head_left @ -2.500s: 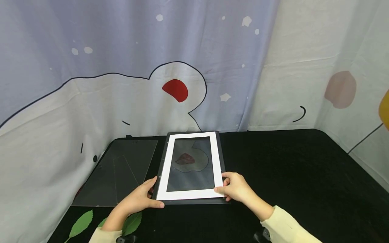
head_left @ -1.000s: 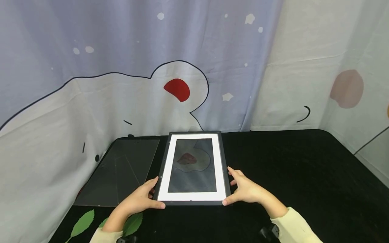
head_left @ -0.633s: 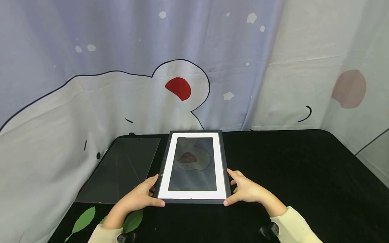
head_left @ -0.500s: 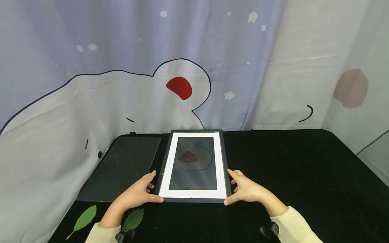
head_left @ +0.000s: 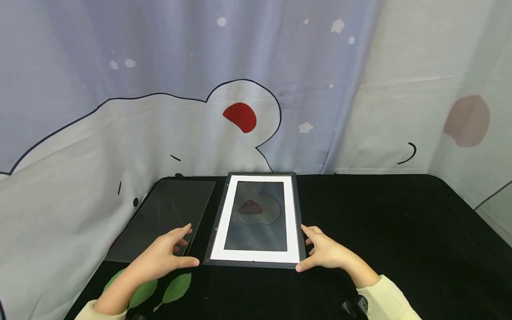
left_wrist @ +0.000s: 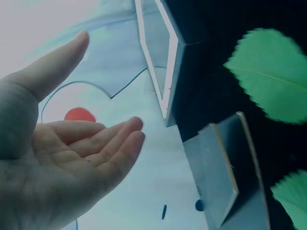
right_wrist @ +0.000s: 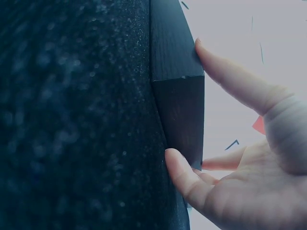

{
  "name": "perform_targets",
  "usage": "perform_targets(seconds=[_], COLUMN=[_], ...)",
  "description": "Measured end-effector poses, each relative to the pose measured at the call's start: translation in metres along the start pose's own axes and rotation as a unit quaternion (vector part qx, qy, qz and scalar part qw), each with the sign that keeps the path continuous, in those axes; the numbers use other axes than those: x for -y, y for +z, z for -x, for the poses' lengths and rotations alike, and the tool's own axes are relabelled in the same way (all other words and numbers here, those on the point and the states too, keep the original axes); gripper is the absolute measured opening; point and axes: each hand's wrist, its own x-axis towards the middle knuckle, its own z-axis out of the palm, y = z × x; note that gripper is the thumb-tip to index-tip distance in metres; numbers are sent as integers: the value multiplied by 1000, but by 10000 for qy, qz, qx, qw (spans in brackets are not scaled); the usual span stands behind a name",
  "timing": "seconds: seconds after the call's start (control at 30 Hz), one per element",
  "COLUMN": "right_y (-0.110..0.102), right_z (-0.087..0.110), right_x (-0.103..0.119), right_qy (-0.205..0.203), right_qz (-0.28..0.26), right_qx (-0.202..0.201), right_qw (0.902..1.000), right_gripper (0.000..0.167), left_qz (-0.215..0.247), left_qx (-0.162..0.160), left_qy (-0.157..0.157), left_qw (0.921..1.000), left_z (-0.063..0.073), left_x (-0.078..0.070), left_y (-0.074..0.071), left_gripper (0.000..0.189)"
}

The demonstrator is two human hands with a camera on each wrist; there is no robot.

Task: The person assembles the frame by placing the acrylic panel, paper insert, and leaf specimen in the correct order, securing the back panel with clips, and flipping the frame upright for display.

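Note:
A dark picture frame (head_left: 297, 209) lies on the black table, with a white mat (head_left: 256, 255) around a glossy pane (head_left: 258, 235) that mirrors the curtain. My right hand (head_left: 328, 252) holds the frame's near right corner, its thumb at the near edge and its fingers along the side. The right wrist view shows those fingers (right_wrist: 177, 165) against the frame's dark wooden side (right_wrist: 180, 112). Off to the left of the frame, my left hand (head_left: 158, 255) hovers over a dark glossy panel (head_left: 180, 195), its fingers loosely spread and holding nothing.
Green leaf shapes (head_left: 177, 288) lie on the table near the left forearm. A patterned curtain (head_left: 160, 133) hangs along the back and left. In the left wrist view, the panel (left_wrist: 216, 172) shows a raised, thin flap.
The right hand shifted from the white mat to the frame's corner, and the mat now sits evenly inside the frame. The left hand let go of the frame and moved left.

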Motion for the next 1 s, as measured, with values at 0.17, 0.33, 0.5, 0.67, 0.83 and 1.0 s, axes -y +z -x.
perform_targets(seconds=[0.17,0.33,0.5,0.67,0.83,1.0], right_y=[1,1,-1,-1,-1,0], right_z=[1,0,0,-1,-1,0], right_x=[-2,-2,-1,-1,-1,-2], right_qy=[-60,-74,-31,-6,-2,2], right_qz=[-57,-92,-54,-28,5,5], right_qx=[39,34,30,35,32,26], right_qw=[10000,9999,10000,10000,10000,10000], right_gripper=[112,112,112,112,111,111], left_qz=[-46,-165,-244,160,752,817], left_qx=[-285,-540,-732,-399,181,574], left_qy=[48,-21,-90,-536,-963,-894], left_qw=[9996,9984,9970,9976,9923,9910], left_z=[19,37,50,58,61,63], left_x=[5,15,29,43,58,73], left_y=[0,2,10,18,19,21], left_gripper=[84,77,70,65,66,65])
